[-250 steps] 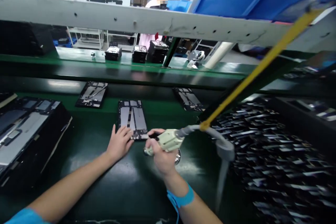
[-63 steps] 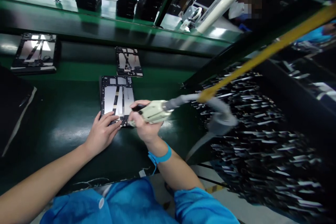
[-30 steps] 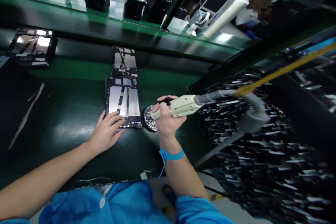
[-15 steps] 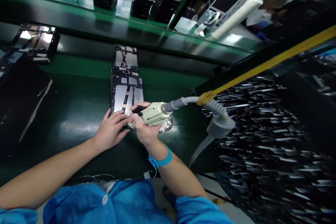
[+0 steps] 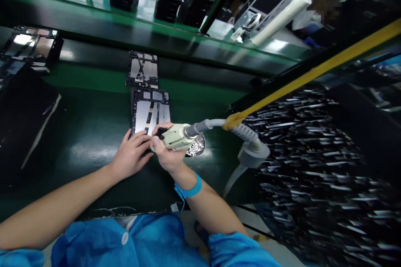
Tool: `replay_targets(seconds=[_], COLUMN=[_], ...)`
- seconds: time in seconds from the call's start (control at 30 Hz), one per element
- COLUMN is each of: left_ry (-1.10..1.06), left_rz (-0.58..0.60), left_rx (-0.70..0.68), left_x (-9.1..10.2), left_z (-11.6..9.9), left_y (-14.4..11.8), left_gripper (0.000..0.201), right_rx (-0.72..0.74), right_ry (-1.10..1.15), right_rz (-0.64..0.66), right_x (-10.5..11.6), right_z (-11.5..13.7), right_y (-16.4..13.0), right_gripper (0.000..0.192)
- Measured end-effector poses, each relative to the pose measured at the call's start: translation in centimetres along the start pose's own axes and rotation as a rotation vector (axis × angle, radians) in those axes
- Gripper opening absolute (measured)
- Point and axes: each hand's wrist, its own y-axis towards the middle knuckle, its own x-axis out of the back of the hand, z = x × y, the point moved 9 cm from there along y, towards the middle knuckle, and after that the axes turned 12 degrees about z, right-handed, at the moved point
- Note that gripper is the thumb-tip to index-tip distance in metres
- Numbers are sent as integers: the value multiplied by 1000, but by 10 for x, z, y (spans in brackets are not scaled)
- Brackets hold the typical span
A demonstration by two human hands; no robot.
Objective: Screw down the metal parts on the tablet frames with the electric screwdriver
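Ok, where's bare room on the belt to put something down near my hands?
Bare green mat lies left of the left hand, up to the black stack. Crowded by the right hand: screwdriver, screw dish, open tablet.

Dark green bench (image 5: 94, 133), 3 open tablet chassis (image 5: 150, 110), round screw dish (image 5: 196, 147)

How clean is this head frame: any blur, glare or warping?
Head view: the hands and tablet chassis are sharp, the right hand gripping the electric screwdriver; the tray stack at right is streaked with motion blur; ceiling light glares on the green belt; straight rails bow toward the edges.
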Motion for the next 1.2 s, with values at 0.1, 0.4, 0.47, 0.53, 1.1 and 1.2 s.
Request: replay_targets(seconds=[0.1,0.4,0.47,0.53,1.1,1.2], left_ry=[-3,17,35,42,194,218], left_rz=[-11,-66,-50,4,310,130], left_rx=[3,-40,-66,-106,-80,108], left_x=[-1,2,7,13,35,29], left_z=[2,11,12,14,97,106], left_y=[-1,4,1,-7,67,135], left_gripper=[35,33,31,30,41,37], right_rx=[45,151,164,199,125,145], right_ry=[-13,5,61,94,-159,-216], right_rz=[-23,-25,-80,-157,-262,-281], right_x=[1,7,29,60,122,126], right_z=[2,28,35,42,22,21], right_y=[-1,5,3,-1,-20,-16], right_gripper=[26,20,19,19,18,15])
